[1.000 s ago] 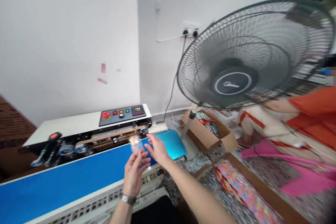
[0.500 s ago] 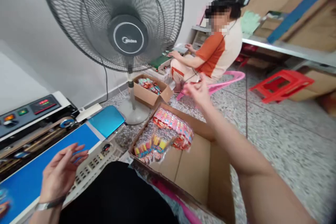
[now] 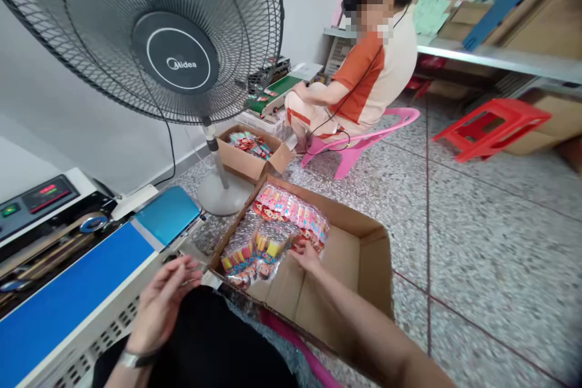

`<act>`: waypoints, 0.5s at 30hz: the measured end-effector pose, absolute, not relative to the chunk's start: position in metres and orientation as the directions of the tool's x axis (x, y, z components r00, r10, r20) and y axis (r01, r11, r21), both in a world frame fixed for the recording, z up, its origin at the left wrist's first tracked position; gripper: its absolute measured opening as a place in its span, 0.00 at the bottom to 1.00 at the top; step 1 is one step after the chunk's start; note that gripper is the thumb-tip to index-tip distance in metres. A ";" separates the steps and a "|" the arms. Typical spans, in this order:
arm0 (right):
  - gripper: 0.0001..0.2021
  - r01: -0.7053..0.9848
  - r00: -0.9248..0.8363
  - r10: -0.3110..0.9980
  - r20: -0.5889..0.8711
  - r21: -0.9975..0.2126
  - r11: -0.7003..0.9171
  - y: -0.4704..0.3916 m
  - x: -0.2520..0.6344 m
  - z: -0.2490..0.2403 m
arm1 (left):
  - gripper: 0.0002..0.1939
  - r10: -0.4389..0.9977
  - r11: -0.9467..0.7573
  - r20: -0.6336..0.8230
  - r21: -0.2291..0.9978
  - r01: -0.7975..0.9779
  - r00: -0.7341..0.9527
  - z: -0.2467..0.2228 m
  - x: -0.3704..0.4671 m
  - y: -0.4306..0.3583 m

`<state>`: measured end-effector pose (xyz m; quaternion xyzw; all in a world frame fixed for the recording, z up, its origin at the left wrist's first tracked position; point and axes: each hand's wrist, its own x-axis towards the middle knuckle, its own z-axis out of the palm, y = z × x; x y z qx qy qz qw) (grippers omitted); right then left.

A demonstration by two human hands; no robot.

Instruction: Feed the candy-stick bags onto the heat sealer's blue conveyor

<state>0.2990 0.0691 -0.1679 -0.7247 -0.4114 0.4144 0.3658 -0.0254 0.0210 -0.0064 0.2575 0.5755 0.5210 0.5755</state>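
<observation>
In the head view, my right hand [image 3: 307, 256] is down inside an open cardboard box [image 3: 375, 236]. Its fingers are closed at the near end of a row of pink-and-red clear plastic packets [image 3: 295, 213], pinching the edge of the end packet. Left of it in the same box lie yellow-and-blue packets [image 3: 254, 257] with cartoon figures. My left hand [image 3: 163, 300] hovers over my lap beside the blue conveyor belt [image 3: 86, 291]; its fingers are loosely curled and apart, with nothing seen in them.
A standing fan [image 3: 175, 63] rises behind the box. A smaller carton [image 3: 245, 160] of packets stands near its base. A co-worker [image 3: 364, 82] sits on a pink chair [image 3: 354, 151] by a green belt [image 3: 273, 96]. A red stool [image 3: 493, 127] is at right.
My right hand has come down from above the box to the packets inside it. My left hand has moved right, off the belt toward my lap. The view has shifted.
</observation>
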 end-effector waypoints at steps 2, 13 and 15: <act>0.21 0.290 0.382 0.878 -0.289 -0.865 -0.410 0.066 0.286 -0.186 | 0.17 0.912 0.371 -0.397 0.905 -0.206 -0.102 -0.016 -0.001 0.019; 0.34 0.420 0.466 0.874 -0.141 -0.834 -0.359 0.076 0.269 -0.212 | 0.14 0.892 -0.144 -0.139 0.815 0.561 0.430 -0.054 0.073 0.034; 0.38 0.447 0.441 0.893 -0.088 -0.842 -0.303 0.073 0.266 -0.214 | 0.14 0.847 -0.247 -0.198 0.675 0.695 0.493 -0.060 0.080 0.049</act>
